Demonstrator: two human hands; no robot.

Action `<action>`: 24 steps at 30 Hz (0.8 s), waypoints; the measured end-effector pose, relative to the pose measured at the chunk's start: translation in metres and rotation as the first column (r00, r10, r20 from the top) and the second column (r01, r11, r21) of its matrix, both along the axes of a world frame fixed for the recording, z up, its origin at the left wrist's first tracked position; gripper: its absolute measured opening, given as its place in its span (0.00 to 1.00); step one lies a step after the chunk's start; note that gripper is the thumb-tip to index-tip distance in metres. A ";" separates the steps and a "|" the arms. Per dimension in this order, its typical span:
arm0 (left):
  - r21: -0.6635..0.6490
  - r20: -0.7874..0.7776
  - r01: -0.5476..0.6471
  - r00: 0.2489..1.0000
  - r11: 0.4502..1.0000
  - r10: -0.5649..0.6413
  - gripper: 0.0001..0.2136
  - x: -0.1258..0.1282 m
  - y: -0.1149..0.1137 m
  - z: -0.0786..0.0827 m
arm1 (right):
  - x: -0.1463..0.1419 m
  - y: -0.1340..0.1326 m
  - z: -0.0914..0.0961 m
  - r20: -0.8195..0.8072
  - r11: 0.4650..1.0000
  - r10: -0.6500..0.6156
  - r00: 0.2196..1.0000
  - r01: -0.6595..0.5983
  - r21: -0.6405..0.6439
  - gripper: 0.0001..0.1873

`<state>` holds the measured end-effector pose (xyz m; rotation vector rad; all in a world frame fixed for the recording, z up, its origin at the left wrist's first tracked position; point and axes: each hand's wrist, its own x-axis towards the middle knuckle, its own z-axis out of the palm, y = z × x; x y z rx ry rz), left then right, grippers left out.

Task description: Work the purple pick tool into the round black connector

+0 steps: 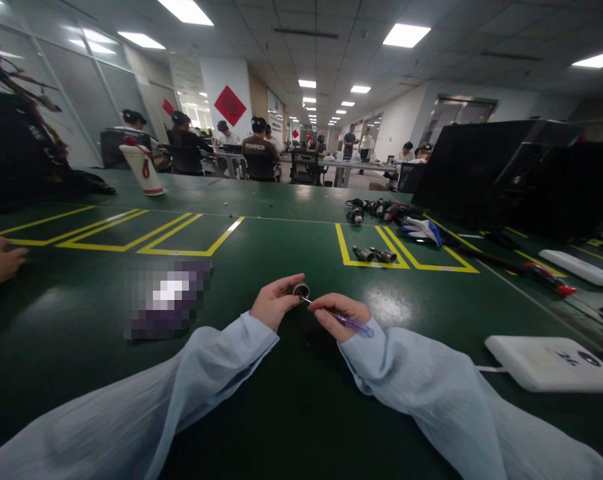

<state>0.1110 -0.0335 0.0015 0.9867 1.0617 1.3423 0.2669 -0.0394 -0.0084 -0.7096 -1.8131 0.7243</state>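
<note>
Between the thumb and fingers of my left hand [276, 301] is a small round metal part [300, 290], its open end turned toward me. My right hand [340, 315] is closed around a screwdriver [354, 325] with a clear purple handle. The thin shaft points left, and its tip meets the near edge of the metal part; whether it sits in a screw is too small to tell. Both hands are held above the green table [261, 413]. Beyond my right hand, two similar metal parts [376, 255] lie inside a yellow taped box.
A pixelated packet [169, 300] lies to the left, with another person's hand [1, 263] at the edge. White devices [556, 363], a red-black screwdriver [549, 279], a blue-white glove [421, 230] and black cabled parts [371, 210] are right. A paper cup [144, 170] stands far left.
</note>
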 end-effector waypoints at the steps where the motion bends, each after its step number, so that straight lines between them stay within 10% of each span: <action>1: 0.008 -0.001 0.005 1.000 1.000 -0.005 0.22 0.001 -0.001 0.001 | 0.000 0.000 0.000 -0.002 1.000 -0.003 1.000 0.003 0.023 0.08; 24: 0.103 -0.271 -0.058 0.959 0.993 0.084 0.12 0.004 -0.006 0.007 | -0.004 0.003 -0.003 0.091 0.955 -0.051 0.995 0.022 0.296 0.10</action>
